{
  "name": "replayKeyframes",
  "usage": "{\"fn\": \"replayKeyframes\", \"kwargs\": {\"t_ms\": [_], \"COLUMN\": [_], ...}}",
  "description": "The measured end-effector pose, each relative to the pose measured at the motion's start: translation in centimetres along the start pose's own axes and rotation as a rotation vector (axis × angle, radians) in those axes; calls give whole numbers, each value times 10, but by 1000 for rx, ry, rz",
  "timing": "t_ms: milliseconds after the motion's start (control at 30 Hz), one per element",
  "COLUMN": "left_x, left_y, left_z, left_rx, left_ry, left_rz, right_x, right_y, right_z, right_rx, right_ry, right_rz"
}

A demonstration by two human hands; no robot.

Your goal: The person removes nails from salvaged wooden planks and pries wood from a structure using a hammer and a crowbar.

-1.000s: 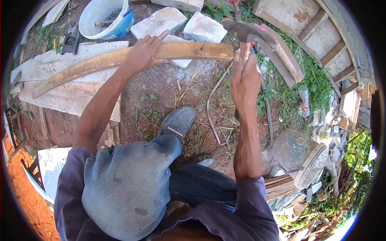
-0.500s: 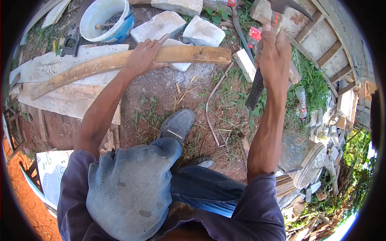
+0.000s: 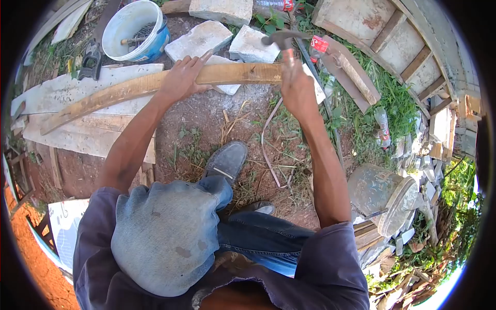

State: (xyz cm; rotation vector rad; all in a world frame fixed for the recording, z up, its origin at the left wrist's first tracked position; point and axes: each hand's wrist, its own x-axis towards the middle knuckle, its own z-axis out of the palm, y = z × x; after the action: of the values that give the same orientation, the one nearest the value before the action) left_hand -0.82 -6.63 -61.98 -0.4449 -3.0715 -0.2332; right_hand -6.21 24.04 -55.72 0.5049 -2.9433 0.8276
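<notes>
L hand [image 3: 178, 82] clamped over wood plank [image 3: 240, 73], thumb one side, fingers other. R hand [image 3: 299, 95] closed round hammer [image 3: 284, 38], near plank's R end. Plank lies over pale boards [image 3: 88, 137] at L, by white blocks [image 3: 199, 40]. Bucket [image 3: 135, 31] beyond plank; dirt ground [image 3: 199, 116] w/ grass nearer.

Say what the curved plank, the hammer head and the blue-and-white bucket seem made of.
Curved plank: bare wood, by its tan grain and dark knot. Hammer head: probably steel, by its dull dark grey. Bucket: likely plastic, by its smooth, shiny wall.
</notes>
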Motion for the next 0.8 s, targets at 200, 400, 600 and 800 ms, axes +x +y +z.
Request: {"fn": "replayKeyframes", "kwargs": {"t_ms": [200, 400, 600, 800], "left_x": [-4, -6, -2, 13], "left_y": [-3, 4, -1, -4], "left_z": [7, 7, 7, -3], "left_rx": [-44, 8, 24, 27], "left_ry": [88, 39, 48, 57], "left_rz": [45, 43, 21, 23], "right_x": [13, -19, -9, -21], "right_y": [-27, 31, -49, -1], "right_z": [-75, 30, -39, -2], "right_rx": [241, -170, 350, -27], "right_ry": [-1, -282, 243, -68], "right_rz": [144, -99, 97, 25]}}
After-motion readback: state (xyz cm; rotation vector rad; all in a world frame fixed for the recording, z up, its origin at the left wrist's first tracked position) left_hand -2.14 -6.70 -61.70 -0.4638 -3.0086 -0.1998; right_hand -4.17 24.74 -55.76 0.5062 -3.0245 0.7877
